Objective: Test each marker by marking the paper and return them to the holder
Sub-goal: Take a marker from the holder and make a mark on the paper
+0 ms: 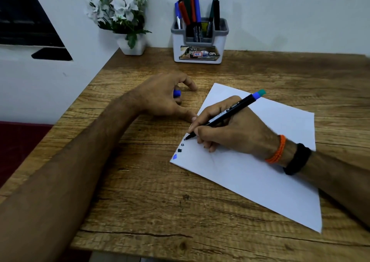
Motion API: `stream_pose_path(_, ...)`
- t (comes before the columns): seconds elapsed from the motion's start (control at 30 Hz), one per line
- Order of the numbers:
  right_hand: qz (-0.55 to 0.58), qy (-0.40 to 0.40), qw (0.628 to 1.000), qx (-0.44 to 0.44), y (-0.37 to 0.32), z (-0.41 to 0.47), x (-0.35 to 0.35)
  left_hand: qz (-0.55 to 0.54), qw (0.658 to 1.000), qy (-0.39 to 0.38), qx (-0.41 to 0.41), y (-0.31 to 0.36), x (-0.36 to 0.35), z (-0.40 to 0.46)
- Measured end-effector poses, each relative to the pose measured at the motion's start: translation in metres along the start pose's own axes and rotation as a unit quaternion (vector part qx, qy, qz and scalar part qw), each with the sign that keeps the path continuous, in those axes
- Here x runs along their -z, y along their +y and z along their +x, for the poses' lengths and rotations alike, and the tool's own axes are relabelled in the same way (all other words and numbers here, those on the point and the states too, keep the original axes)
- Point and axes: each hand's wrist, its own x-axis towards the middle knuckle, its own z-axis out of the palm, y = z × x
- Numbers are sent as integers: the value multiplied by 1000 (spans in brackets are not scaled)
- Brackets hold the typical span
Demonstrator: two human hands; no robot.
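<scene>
Left hand (160, 99) grips (apparently) cap (177, 93); right hand (230, 129) marks paper (260, 171)

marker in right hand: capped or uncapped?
Uncapped. The marker has its bare tip on the paper, and the left hand holds a blue cap.

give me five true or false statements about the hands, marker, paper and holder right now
1. The right hand holds a marker with its tip on the paper. True.
2. The left hand lies flat and holds nothing. False: its fingers curl round a blue cap.
3. The holder stands at the back of the table, near the wall. True.
4. The paper bears no marks. False: a few small marks sit along its left edge.
5. The holder is empty. False: several markers stand in it.
</scene>
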Motion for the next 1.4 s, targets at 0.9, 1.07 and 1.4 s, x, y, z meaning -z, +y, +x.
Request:
stream_pose_path(0.9,-2,7,1000,7,1,3,-1,-17,1000,-12,8,4,2,-5)
stream_pose_path(1.07,0,5,1000,8,2,3,0,-25,1000,-17,7,4,2,-5)
stream_pose_path(1.4,132,29,991,14,4,8,6,-44,999,-22,-5,-5,0,0)
